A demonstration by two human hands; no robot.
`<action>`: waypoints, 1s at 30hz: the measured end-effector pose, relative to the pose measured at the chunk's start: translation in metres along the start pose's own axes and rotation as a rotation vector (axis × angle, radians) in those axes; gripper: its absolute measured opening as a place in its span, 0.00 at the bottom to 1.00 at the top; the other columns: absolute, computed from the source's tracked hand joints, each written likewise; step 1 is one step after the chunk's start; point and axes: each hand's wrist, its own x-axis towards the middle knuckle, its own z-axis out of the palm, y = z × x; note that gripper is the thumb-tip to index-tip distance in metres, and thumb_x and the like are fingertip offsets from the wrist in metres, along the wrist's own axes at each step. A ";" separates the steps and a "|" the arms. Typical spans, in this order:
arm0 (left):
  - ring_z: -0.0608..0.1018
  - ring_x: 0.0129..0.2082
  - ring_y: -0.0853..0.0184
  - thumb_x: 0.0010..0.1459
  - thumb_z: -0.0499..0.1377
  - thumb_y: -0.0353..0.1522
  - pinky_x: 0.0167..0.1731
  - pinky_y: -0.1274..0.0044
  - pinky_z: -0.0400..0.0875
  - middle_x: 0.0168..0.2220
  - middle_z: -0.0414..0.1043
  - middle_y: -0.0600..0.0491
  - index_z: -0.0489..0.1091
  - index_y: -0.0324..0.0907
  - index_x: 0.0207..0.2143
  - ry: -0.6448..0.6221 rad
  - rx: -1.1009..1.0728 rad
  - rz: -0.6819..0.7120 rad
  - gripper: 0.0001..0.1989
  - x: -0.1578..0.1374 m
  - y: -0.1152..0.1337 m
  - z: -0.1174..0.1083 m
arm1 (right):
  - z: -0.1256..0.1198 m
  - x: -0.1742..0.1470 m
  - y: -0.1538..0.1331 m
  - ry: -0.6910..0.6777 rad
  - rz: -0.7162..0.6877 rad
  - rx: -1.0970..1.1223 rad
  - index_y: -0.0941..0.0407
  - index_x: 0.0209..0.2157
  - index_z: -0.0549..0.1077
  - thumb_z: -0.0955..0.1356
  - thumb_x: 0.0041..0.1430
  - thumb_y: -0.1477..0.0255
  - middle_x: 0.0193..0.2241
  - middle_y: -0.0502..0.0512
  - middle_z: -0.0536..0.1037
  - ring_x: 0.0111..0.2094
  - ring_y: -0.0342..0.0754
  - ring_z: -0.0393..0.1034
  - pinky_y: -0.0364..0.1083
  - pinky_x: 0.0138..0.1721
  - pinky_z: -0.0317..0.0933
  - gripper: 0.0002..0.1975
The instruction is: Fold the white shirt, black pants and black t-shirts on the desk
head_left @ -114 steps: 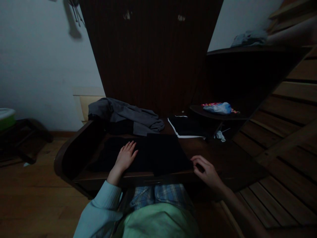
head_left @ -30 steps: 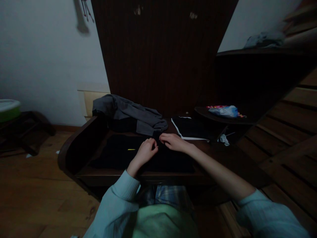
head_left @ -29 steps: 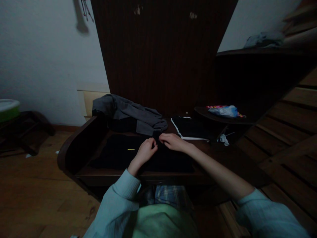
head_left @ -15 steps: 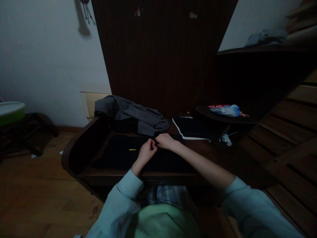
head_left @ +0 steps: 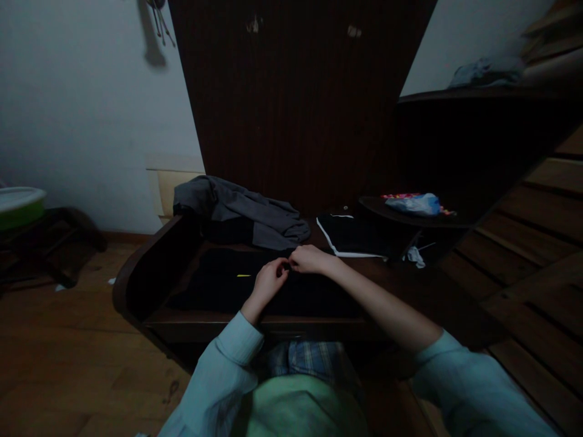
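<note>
A black garment lies spread on the dark wooden bench top, with a small yellow mark left of centre. Its exact kind cannot be told in the dim light. My left hand is closed in a pinch at the garment's upper middle, thumb and forefinger curled together. Right against it, my right hand pinches the dark cloth from the other side, knuckles up. The fingertips nearly meet, and the bit of cloth between them is hardly visible.
Behind the garment lies a crumpled grey garment. A black folded item with white edging sits to the right. A blue-and-white plastic packet rests on a small round shelf. The bench's raised curved side stands at left.
My right hand has shifted slightly to the right, and the fingers of both hands have moved a little at the cloth. Everything else stays put.
</note>
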 end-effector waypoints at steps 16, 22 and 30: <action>0.73 0.41 0.65 0.56 0.52 0.29 0.42 0.76 0.64 0.38 0.73 0.50 0.71 0.42 0.39 -0.081 0.232 0.004 0.11 0.003 -0.002 0.004 | 0.078 -0.156 0.028 0.504 0.140 0.563 0.55 0.33 0.72 0.65 0.53 0.67 0.31 0.55 0.73 0.35 0.47 0.68 0.46 0.37 0.63 0.07; 0.73 0.38 0.66 0.56 0.53 0.29 0.39 0.78 0.65 0.36 0.72 0.50 0.71 0.42 0.38 -0.063 0.319 0.032 0.10 0.002 0.000 0.007 | 0.107 -0.168 0.008 0.517 0.169 0.485 0.53 0.34 0.71 0.63 0.55 0.71 0.36 0.56 0.73 0.39 0.48 0.67 0.48 0.40 0.63 0.06; 0.72 0.36 0.65 0.54 0.55 0.29 0.38 0.75 0.65 0.33 0.73 0.51 0.73 0.42 0.34 0.036 0.181 0.152 0.07 0.001 0.000 0.005 | 0.106 -0.174 0.017 0.514 0.243 0.349 0.53 0.30 0.68 0.59 0.59 0.72 0.31 0.55 0.72 0.34 0.48 0.66 0.48 0.37 0.61 0.08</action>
